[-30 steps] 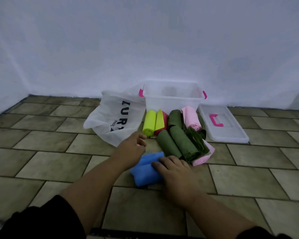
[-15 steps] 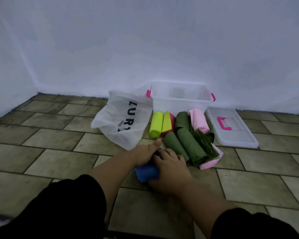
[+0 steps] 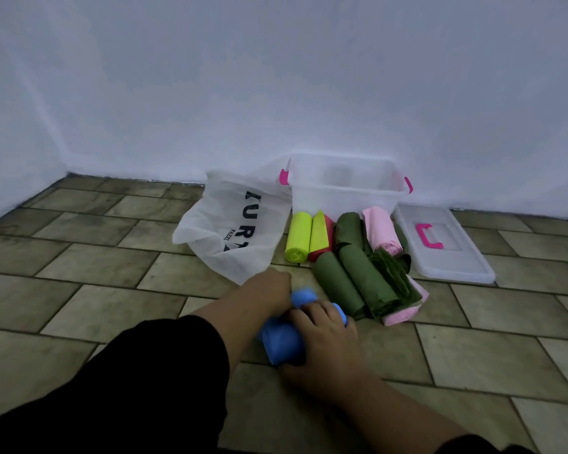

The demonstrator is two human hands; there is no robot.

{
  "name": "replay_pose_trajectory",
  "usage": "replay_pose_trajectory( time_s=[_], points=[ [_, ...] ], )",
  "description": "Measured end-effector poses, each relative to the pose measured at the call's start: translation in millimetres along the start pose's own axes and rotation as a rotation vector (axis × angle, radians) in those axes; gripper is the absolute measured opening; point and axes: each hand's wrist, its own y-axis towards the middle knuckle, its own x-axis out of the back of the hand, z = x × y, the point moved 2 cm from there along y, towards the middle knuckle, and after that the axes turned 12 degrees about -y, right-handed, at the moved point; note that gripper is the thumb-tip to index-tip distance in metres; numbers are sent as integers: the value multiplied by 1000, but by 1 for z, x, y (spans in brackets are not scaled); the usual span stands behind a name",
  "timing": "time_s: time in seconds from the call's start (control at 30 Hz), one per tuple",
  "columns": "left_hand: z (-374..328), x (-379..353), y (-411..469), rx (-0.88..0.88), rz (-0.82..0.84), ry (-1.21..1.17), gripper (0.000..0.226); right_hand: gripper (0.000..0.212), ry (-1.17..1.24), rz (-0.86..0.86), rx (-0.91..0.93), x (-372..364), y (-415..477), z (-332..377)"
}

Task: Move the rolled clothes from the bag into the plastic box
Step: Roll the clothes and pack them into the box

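A blue rolled cloth (image 3: 284,339) lies on the tiled floor, and both hands grip it. My left hand (image 3: 271,290) holds its far end and my right hand (image 3: 325,342) covers its near side. Behind it lie several rolled clothes: a yellow roll (image 3: 299,235), a yellow and red one (image 3: 322,234), dark green rolls (image 3: 351,280) and pink rolls (image 3: 381,229). The clear plastic box (image 3: 348,191) with pink handles stands open against the wall. The white bag (image 3: 233,224) lies flat left of the box.
The box's clear lid (image 3: 446,247) with a pink handle rests on the floor right of the rolls. A white wall runs behind everything and meets a side wall at the far left. Tiled floor (image 3: 79,263) spreads left and right.
Both hands have closed around the blue cloth, which now looks bunched into a tighter roll. The camera has moved closer and shifted left.
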Motion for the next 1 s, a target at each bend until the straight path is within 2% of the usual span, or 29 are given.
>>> replay_pose_trajectory(
  time_s=[0.1,0.27,0.33,0.5,0.57,0.73,0.8,0.87,0.9,0.93,1.0],
  points=[
    [-9,2,4,-60,99,79,25,74,11,15,2,3,2,0],
    [-7,14,10,-96,139,53,22,75,30,111,-41,7,18,11],
    [-5,18,14,-117,118,32,20,74,37,124,-59,8,25,14],
    [-5,28,31,-170,22,19,16,60,3,15,-100,8,37,13],
    [-6,29,34,-186,0,34,12,62,3,38,-106,5,39,12],
    [-2,20,38,-170,-30,45,20,70,-34,78,-78,-1,38,13],
    [-3,28,34,-188,-114,-34,35,71,-42,82,-72,-2,37,12],
    [-6,43,24,-245,-276,-179,54,69,-53,80,-67,-1,36,12],
    [-8,50,15,-269,-352,-284,56,68,-57,75,-64,-1,36,12],
    [-8,54,6,-274,-380,-394,54,68,-59,70,-64,-1,35,12],
    [-6,48,-15,-226,-259,-540,50,73,-56,72,-81,0,34,11]
  ],
)
